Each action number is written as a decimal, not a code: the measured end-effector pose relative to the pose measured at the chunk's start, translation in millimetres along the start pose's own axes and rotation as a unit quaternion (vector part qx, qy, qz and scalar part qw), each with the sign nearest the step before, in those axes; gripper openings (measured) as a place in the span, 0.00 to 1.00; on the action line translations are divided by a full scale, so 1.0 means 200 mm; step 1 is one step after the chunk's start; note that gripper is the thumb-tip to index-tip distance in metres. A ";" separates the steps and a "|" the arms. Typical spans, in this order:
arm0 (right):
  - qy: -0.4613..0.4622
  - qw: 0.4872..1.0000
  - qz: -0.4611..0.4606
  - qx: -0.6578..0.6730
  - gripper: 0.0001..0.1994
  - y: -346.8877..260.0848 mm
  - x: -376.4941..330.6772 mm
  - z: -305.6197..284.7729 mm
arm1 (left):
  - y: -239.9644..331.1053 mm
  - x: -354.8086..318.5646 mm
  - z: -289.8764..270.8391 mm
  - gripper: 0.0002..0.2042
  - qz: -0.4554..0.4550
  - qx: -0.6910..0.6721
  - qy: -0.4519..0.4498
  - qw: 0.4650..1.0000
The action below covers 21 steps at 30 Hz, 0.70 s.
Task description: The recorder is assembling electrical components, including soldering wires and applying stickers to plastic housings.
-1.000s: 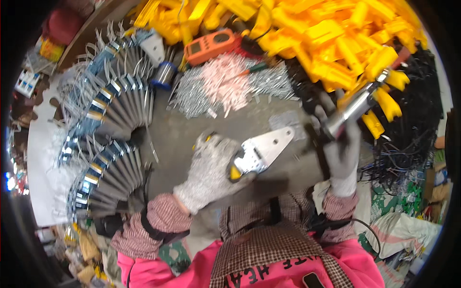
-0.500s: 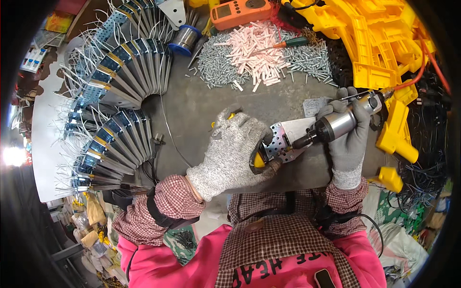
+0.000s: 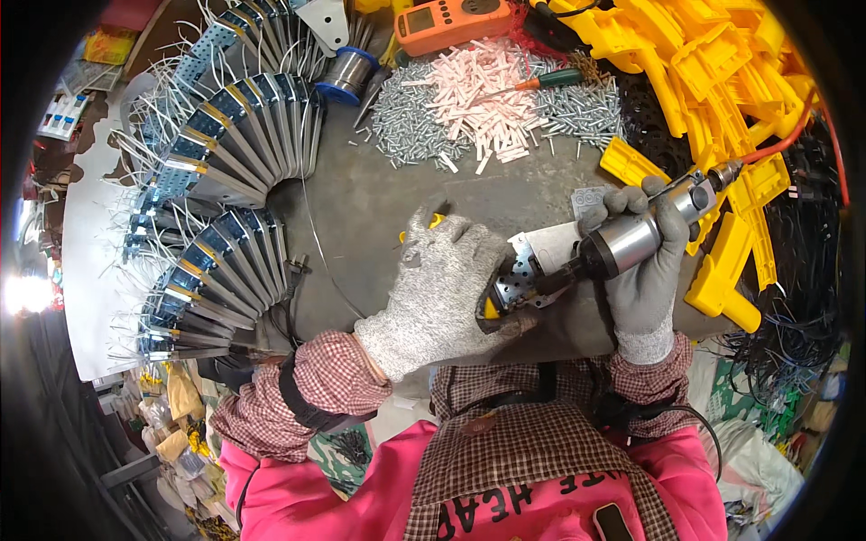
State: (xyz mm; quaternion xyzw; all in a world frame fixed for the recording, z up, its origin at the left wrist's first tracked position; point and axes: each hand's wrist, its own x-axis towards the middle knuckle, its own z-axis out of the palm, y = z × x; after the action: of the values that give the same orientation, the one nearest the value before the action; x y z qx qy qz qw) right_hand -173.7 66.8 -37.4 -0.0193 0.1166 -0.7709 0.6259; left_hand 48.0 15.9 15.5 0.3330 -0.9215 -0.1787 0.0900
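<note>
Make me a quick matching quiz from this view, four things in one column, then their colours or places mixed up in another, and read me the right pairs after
Column one
1. Silver power tool
2. Handheld meter
3. Slim hand tool
4. Wire spool

Column two
A. Green handle, its shaft over the pink pieces
B. Held in the right hand
C. Blue-rimmed, left of the pink pieces
D. Orange, with a small screen and a dark dial

Right pairs
1-B, 2-D, 3-A, 4-C
</note>
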 end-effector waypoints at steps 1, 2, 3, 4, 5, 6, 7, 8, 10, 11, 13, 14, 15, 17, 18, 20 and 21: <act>0.004 1.000 -0.005 -0.013 0.13 0.00 -0.01 0.00 | 0.00 0.00 0.00 0.28 0.000 0.000 0.000 1.000; 0.008 1.000 -0.009 -0.027 0.14 -0.01 -0.02 0.01 | 0.01 0.01 -0.01 0.28 -0.001 -0.001 -0.004 1.000; 0.007 1.000 -0.008 -0.026 0.14 0.00 -0.02 0.02 | 0.01 0.01 -0.01 0.28 -0.002 -0.001 -0.008 1.000; 0.008 0.998 -0.022 -0.053 0.16 0.01 -0.02 0.05 | 0.01 0.01 -0.01 0.28 -0.003 0.000 -0.008 1.000; 0.008 0.996 -0.036 -0.080 0.19 0.02 -0.03 0.07 | 0.01 0.00 -0.01 0.28 0.004 0.001 0.001 1.000; 0.008 0.996 -0.037 -0.079 0.19 0.03 -0.03 0.09 | 0.01 0.00 -0.01 0.28 0.012 0.003 0.011 1.000; 0.012 0.993 -0.038 -0.112 0.20 0.03 -0.02 0.12 | 0.01 0.00 -0.01 0.28 0.012 0.004 0.010 1.000; 0.017 0.988 -0.040 -0.146 0.22 0.03 -0.02 0.13 | 0.00 0.00 -0.01 0.25 0.005 -0.018 0.015 1.000; 0.019 0.989 -0.052 -0.137 0.22 0.01 0.01 0.11 | 0.00 0.02 -0.02 0.23 0.006 -0.040 0.021 0.999; 0.022 0.990 -0.060 -0.128 0.22 0.00 0.02 0.11 | 0.02 0.02 -0.02 0.19 -0.016 -0.044 0.027 0.999; 0.017 0.990 -0.074 -0.115 0.21 -0.02 0.07 0.10 | 0.03 0.02 -0.01 0.15 -0.041 -0.048 0.032 0.998; 0.011 0.991 -0.087 -0.104 0.20 -0.03 0.08 0.09 | 0.03 0.02 0.01 0.13 -0.052 -0.042 0.047 0.997; 0.010 0.993 -0.074 -0.089 0.19 -0.02 0.08 0.09 | 0.03 0.03 0.02 0.11 -0.064 -0.035 0.062 0.995; 0.014 0.994 -0.069 -0.089 0.20 0.00 0.08 0.10 | 0.03 0.03 0.01 0.10 -0.073 -0.036 0.051 0.995; 0.019 0.994 -0.062 -0.091 0.20 0.00 0.08 0.10 | 0.03 0.02 0.01 0.09 -0.082 -0.039 0.041 0.995; 0.017 0.992 -0.067 -0.101 0.20 0.01 0.08 0.13 | 0.02 0.03 0.01 0.09 -0.078 -0.046 0.047 0.995; 0.014 0.991 -0.074 -0.113 0.21 0.01 0.08 0.13 | 0.02 0.03 0.01 0.08 -0.071 -0.054 0.055 0.994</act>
State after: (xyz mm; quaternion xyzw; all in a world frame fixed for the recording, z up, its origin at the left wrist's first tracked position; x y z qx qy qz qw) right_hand -169.6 47.5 -13.6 -0.0880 0.2098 -0.7974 0.5590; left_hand 40.4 14.8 15.9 0.4013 -0.8781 -0.2158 0.1459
